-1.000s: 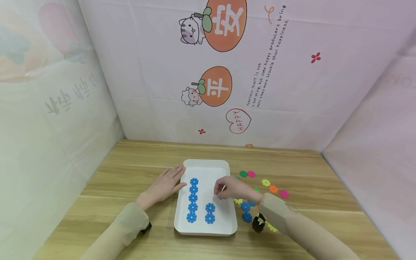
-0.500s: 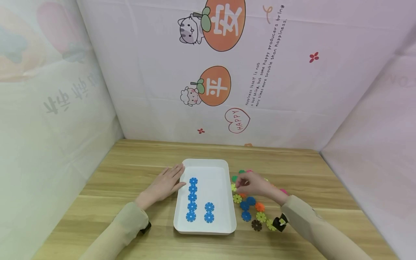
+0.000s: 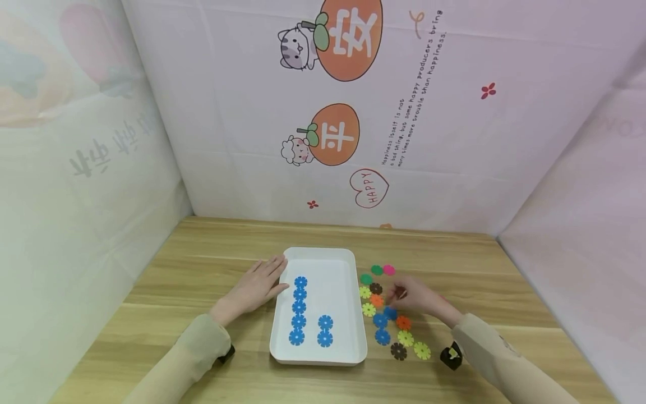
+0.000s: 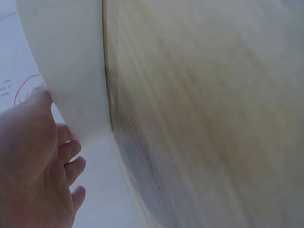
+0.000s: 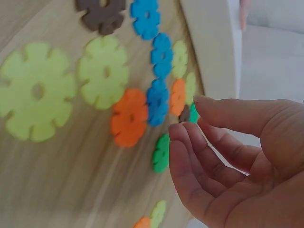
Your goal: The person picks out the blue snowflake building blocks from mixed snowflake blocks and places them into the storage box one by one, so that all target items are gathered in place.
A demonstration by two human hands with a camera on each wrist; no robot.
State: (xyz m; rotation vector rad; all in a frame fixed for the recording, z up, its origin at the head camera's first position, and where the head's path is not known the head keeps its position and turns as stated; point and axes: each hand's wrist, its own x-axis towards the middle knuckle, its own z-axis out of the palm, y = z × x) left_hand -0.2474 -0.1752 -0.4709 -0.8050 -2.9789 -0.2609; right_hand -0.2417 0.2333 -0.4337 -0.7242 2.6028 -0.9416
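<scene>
My left hand (image 3: pixel 254 286) rests with straight fingers on the left rim of a white tray (image 3: pixel 330 286). The left wrist view shows its fingertips touching the tray wall (image 4: pixel 71 66). Inside the tray lies a column of several joined blue snowflake discs (image 3: pixel 299 307). A pair of joined blue discs (image 3: pixel 325 331) lies to its right. My right hand (image 3: pixel 416 296) hovers above the loose discs on the table, its fingertips near a blue snowflake disc (image 3: pixel 390 313). In the right wrist view, nothing shows between the loosely curved fingers (image 5: pixel 183 180) and the thumb.
Right of the tray, yellow (image 3: pixel 405 338), orange (image 3: pixel 403 322), brown (image 3: pixel 398 352), green (image 3: pixel 377 270) and pink (image 3: pixel 388 270) discs lie scattered on the wooden table (image 3: pixel 227 241). Printed white cloth (image 3: pixel 429 196) walls the table at the back and both sides.
My right hand has moved from over the tray rightward to the loose discs, uncovering several of them. The left hand and the blue discs in the tray have stayed put.
</scene>
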